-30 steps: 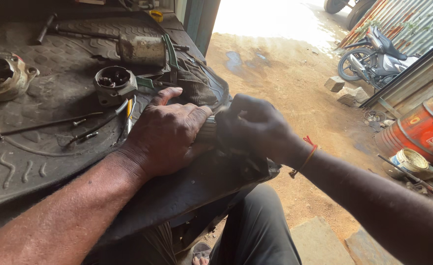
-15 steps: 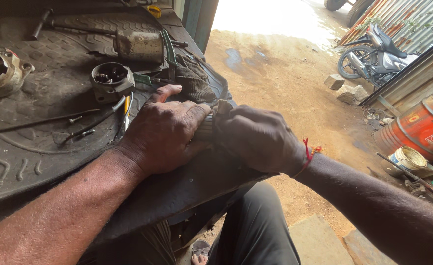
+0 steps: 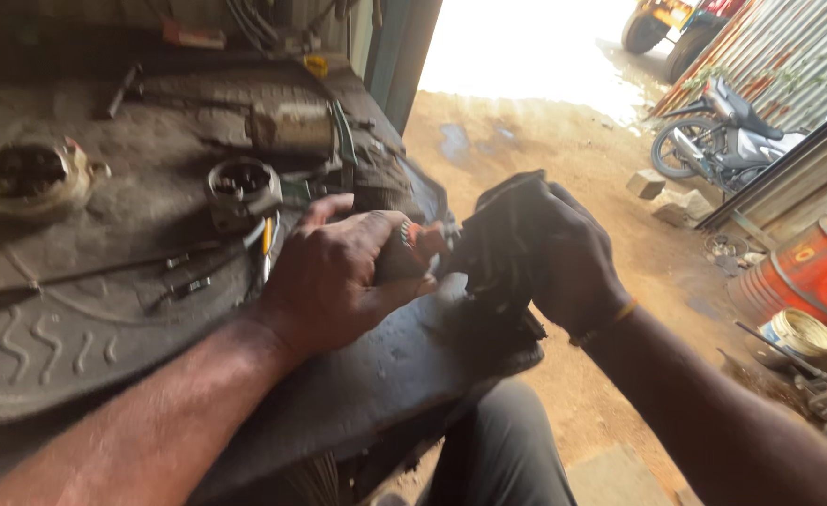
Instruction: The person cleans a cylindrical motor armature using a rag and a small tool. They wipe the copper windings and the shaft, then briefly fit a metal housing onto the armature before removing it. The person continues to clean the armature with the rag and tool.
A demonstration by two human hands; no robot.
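The left hand [image 3: 343, 281] lies knuckles-up at the edge of the grimy dark rubber-covered workbench [image 3: 85, 328], fingers curled tight around a small cylindrical metal part with copper-coloured windings [image 3: 411, 245], thumb raised. The right hand [image 3: 554, 253], wrist bent inward, clutches a dirty black rag [image 3: 493, 248] pressed against the part's free end (the contact itself is blurred). Just behind the left hand rest a round grey metal housing [image 3: 242, 186] and a long thin rod [image 3: 95, 275].

arms: bare, no sleeves | right wrist: thin orange-yellow band [image 3: 610, 319] | legs: grey trousers [image 3: 502, 450]
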